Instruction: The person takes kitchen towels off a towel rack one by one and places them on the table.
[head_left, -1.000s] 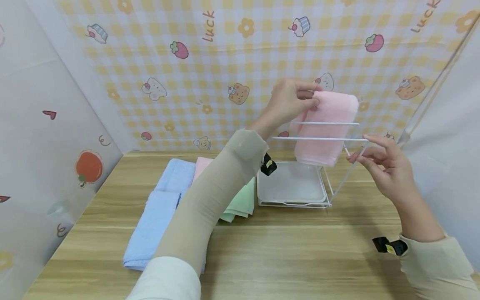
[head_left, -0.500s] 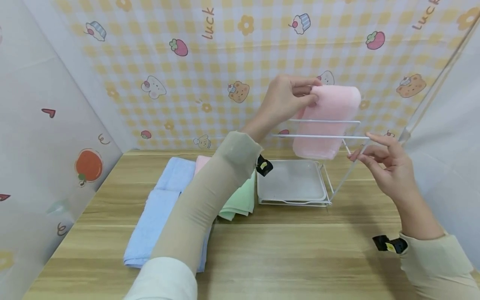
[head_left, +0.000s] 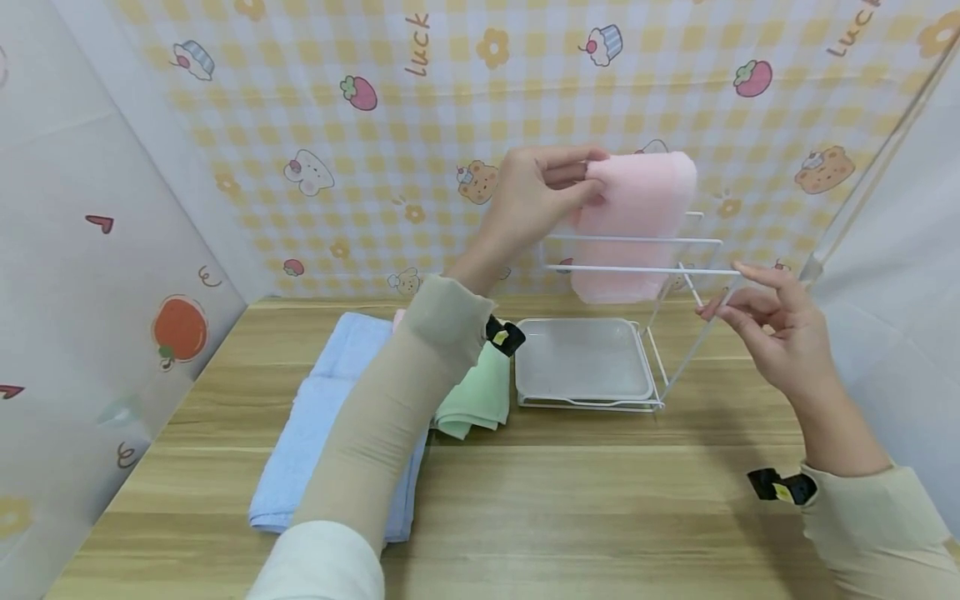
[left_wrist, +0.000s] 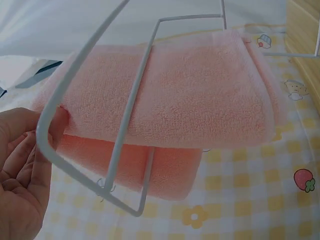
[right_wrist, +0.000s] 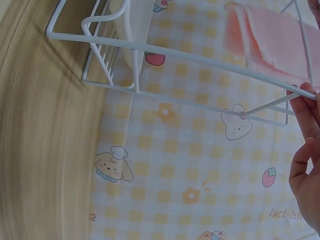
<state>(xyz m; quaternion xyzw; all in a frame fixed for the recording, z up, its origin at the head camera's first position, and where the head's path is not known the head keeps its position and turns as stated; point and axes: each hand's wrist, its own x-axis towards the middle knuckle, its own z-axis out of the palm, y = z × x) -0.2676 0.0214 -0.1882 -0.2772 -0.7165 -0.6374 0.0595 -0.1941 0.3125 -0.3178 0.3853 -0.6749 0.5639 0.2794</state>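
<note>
In the head view my left hand pinches the upper left corner of a folded pink towel. The towel hangs at the top bars of a white wire rack, its lower part behind the two front bars. Seen from the left wrist, the pink towel has a terry surface and lies in layers, with rack bars crossing in front of it. My right hand holds the rack's upper right corner between thumb and fingers. The right wrist view shows that hand only partly, at the edge.
A pale tray sits in the rack's base on the wooden table. To its left lie folded blue towels and a green towel, with a bit of pink partly hidden by my left arm. A checked cloth covers the back wall.
My left hand has moved up and to the left, bringing the pink towel along the rack's top bars the same way. The right hand stays at the rack's corner.
</note>
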